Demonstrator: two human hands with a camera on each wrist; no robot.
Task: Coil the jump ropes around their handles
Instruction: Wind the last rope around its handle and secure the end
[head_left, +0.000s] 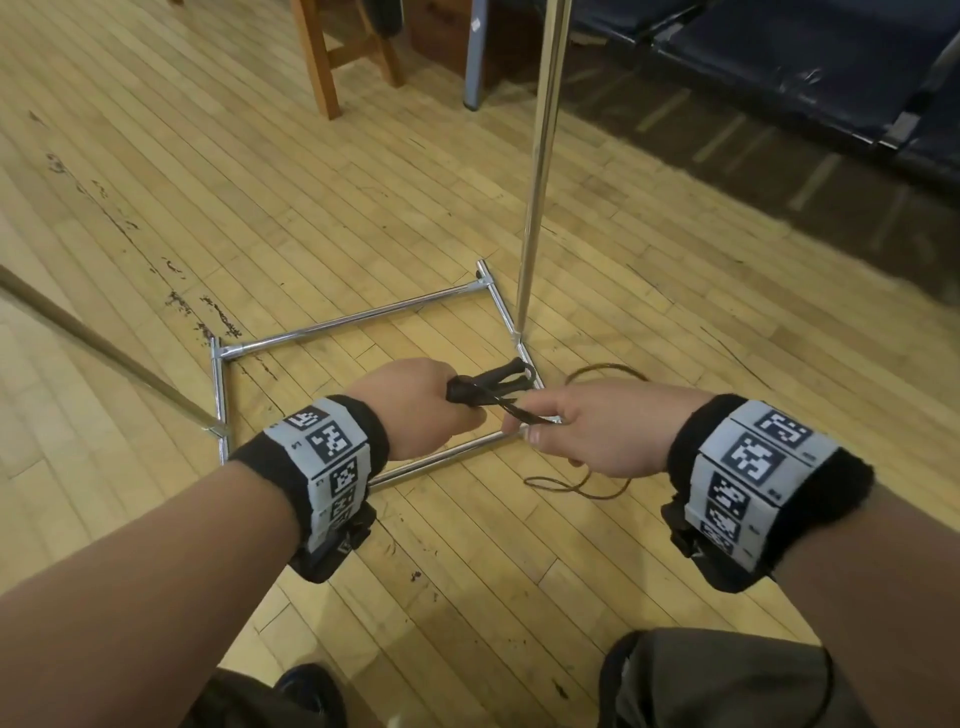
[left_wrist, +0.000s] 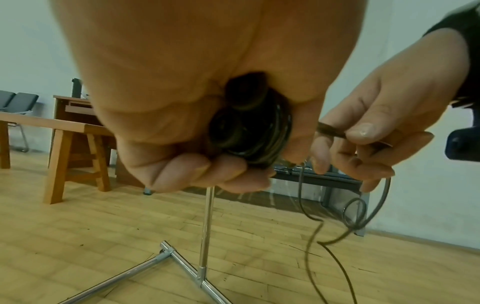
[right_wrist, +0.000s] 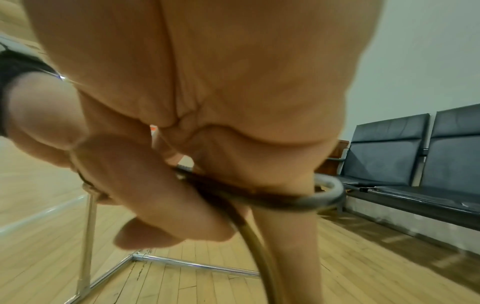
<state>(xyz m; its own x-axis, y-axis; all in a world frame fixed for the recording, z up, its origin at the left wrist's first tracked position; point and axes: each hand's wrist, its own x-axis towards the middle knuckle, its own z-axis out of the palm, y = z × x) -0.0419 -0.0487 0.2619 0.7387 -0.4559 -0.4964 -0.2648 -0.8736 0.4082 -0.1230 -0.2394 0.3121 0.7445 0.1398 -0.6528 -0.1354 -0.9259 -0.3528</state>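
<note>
My left hand (head_left: 415, 405) grips the two black jump rope handles (head_left: 496, 382) held together, with several turns of dark rope wound round them (left_wrist: 262, 131). Just to its right, my right hand (head_left: 592, 431) pinches the rope (head_left: 519, 413) between thumb and fingers, a short taut stretch running from the handles to it. In the right wrist view the rope (right_wrist: 306, 200) loops round my fingers and hangs down. The loose rest of the rope (head_left: 576, 488) trails to the wooden floor and curls there (left_wrist: 355, 214).
A chrome stand with a rectangular base (head_left: 353, 322) and an upright pole (head_left: 540, 156) sits on the floor right under my hands. A wooden stool (head_left: 332, 57) stands behind, dark bench seats (head_left: 805, 67) at the back right. My knees (head_left: 711, 680) show below.
</note>
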